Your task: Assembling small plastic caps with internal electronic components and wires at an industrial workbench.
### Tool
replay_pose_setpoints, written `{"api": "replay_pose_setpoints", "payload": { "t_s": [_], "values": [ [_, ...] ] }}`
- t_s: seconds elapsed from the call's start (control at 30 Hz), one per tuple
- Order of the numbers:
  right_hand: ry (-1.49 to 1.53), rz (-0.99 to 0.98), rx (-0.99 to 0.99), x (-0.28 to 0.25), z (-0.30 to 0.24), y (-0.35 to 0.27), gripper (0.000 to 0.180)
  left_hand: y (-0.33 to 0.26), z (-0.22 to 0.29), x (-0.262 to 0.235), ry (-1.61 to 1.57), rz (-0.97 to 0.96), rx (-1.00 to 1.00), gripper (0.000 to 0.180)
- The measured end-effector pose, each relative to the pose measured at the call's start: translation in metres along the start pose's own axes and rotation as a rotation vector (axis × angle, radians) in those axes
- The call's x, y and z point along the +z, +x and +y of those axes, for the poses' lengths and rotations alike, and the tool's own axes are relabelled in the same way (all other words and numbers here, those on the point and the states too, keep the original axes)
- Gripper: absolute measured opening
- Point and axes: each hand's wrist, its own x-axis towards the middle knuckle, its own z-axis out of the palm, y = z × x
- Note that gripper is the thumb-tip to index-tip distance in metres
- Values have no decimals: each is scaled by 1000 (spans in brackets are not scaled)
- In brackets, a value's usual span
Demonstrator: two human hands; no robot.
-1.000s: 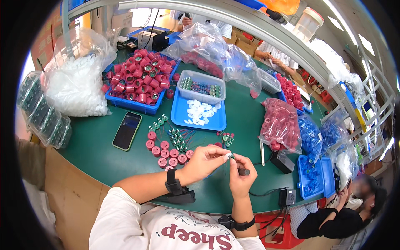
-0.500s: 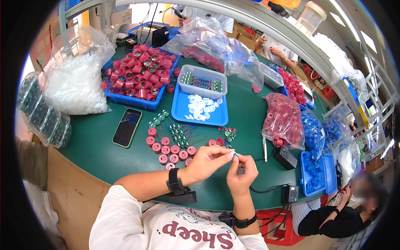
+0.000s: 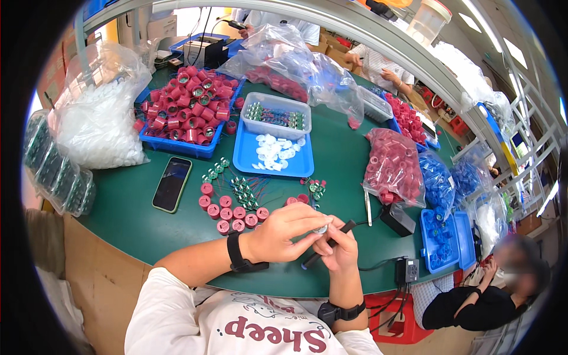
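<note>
The left hand [image 3: 284,234] pinches a small round pale part [image 3: 320,229] between its fingertips. The right hand [image 3: 340,248], just beside it, is closed around a dark rod-shaped tool [image 3: 345,231] (held aslant, one end projecting toward the left hand's underside). Pink cylinders [image 3: 239,212] sit near the left hand, beyond its wrist; a blue tray [image 3: 303,161] bearing white pieces [image 3: 274,149] lies farther beyond both hands.

Phone [image 3: 172,184] left of tray [image 3: 243,157]; discs [image 3: 272,149] inside; bag [image 3: 394,163] right.

Fingers [image 3: 306,225] partly hide the small round piece [image 3: 321,229]; the black-sleeved person's head [image 3: 522,266] is blurred.
</note>
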Motion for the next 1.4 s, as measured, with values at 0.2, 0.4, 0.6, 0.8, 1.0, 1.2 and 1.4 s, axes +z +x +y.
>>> {"api": "replay_pose_setpoints", "payload": {
  "t_s": [0.2,0.4,0.6,0.8,1.0,1.2,1.4],
  "values": [
    [180,-60,84,-9,2,-3,14,4,6,-3,-61,-40,5,39],
    [62,-43,-23,-12,6,-6,10,2,4,-6,-25,-109,-121,30],
    [51,-61,-110,-19,-5,-16,10,15,5,-22,-100,-105,-215,53],
    [96,-41,-268,-43,-26,-29,11,31,-28,-75,278,-328,-480,27],
    [100,-34,-319,-51,-31,-34,11,26,-46,-61,463,-750,-620,28],
    [98,-7,-322,-49,-35,-37,10,24,-54,-26,595,-690,-604,38],
    [145,-20,-294,-46,-23,-41,13,12,-92,-10,513,-828,-611,49]
  ]
}}
